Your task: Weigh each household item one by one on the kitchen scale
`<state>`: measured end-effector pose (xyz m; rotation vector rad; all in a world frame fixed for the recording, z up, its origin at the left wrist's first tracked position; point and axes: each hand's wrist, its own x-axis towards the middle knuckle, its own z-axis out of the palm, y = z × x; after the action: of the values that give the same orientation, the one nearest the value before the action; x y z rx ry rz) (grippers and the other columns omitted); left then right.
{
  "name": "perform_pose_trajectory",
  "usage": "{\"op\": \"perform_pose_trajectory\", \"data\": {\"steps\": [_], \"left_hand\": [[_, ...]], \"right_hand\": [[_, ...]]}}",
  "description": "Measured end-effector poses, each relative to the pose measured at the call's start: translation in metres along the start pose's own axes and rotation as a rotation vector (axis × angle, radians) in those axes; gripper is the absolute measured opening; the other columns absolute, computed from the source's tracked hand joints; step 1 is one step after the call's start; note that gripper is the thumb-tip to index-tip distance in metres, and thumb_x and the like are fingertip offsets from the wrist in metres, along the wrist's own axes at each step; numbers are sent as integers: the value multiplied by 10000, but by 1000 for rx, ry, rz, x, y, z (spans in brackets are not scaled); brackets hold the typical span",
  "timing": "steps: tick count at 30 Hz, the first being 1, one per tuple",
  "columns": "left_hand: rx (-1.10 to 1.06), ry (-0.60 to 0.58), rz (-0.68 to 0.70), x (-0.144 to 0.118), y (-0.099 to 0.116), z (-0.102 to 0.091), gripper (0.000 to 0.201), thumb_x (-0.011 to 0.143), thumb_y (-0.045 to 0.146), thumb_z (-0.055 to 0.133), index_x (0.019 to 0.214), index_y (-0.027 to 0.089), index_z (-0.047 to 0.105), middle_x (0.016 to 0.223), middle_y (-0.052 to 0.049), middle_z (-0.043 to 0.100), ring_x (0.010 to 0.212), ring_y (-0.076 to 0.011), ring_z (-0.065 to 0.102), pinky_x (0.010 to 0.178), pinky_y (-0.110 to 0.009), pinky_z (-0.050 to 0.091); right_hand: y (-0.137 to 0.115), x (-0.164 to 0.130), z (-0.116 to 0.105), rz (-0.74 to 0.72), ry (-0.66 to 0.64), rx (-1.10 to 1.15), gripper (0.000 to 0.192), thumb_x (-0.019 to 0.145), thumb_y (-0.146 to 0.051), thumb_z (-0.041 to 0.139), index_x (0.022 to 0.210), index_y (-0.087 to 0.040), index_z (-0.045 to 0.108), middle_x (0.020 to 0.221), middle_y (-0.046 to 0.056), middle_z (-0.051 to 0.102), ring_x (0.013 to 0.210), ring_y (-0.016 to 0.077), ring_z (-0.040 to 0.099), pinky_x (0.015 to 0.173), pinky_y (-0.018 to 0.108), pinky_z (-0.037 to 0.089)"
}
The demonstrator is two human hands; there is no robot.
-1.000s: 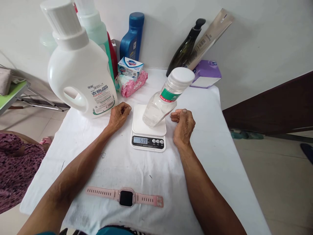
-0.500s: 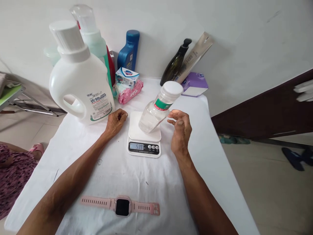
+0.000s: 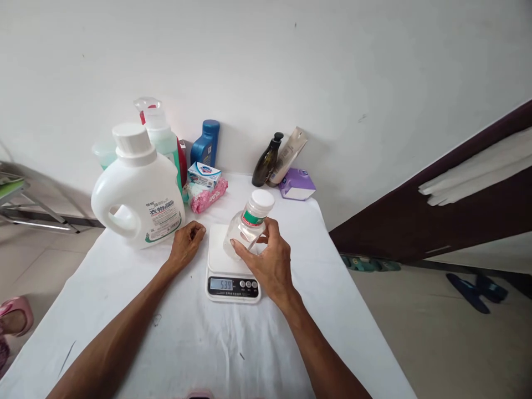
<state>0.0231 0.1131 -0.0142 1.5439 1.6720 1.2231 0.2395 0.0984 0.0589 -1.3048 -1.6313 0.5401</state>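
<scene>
A clear plastic bottle (image 3: 236,235) with a white cap and a green-and-red label stands on a white digital kitchen scale (image 3: 216,260). The scale's display shows what looks like 539. My right hand (image 3: 272,263) is wrapped round the bottle's right side, thumb in front and fingers behind. Left of the scale, my left hand (image 3: 187,242) rests on the white tablecloth with its fingers curled in and nothing visible in them. Just beyond it stands a big white laundry detergent jug (image 3: 137,194) with a handle.
Behind are a blue bottle (image 3: 204,145), a soap box (image 3: 204,175) on a pink packet (image 3: 210,196), a dark pump bottle (image 3: 268,160), a beige tube (image 3: 288,156) and a purple box (image 3: 297,184) by the wall. Another person's foot in a pink slipper (image 3: 20,313) shows at left.
My right hand has closed round the bottle, having been beside it with a gap. The view has tilted up, so the pink watch has nearly left the bottom edge. My left hand stays put.
</scene>
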Motion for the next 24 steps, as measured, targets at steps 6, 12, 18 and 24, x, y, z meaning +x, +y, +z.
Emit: {"op": "perform_pose_trajectory", "data": {"steps": [6, 12, 18, 24], "left_hand": [[-35, -13, -10, 0, 0, 0, 283, 895, 437, 543, 747, 201, 595, 635, 22, 529, 597, -146, 464, 581, -272, 339], [-57, -8, -11, 0, -2, 1, 288, 895, 442, 537, 739, 204, 584, 619, 22, 516, 587, -149, 452, 587, -280, 341], [-52, -19, -24, 1, -2, 2, 304, 910, 446, 518, 747, 196, 579, 629, 21, 512, 604, -145, 460, 604, -276, 348], [-50, -23, -35, 1, -5, 2, 291, 911, 429, 511, 766, 188, 587, 647, 19, 538, 610, -139, 472, 612, -274, 353]], "right_hand": [[13, 33, -5, 65, 53, 65, 595, 673, -516, 852, 1138, -247, 595, 976, 46, 734, 808, 239, 694, 775, 402, 572], [69, 119, 11, 153, 286, -68, 601, 569, -446, 885, 1043, -247, 575, 913, 20, 716, 855, 261, 685, 850, 426, 539], [107, 179, 31, 269, 428, -161, 563, 623, -319, 836, 1068, -238, 501, 997, 78, 702, 1015, 304, 670, 946, 450, 501], [119, 192, 41, 288, 421, -240, 638, 695, -302, 808, 1223, -186, 469, 1283, 196, 621, 1258, 351, 576, 1066, 472, 448]]}}
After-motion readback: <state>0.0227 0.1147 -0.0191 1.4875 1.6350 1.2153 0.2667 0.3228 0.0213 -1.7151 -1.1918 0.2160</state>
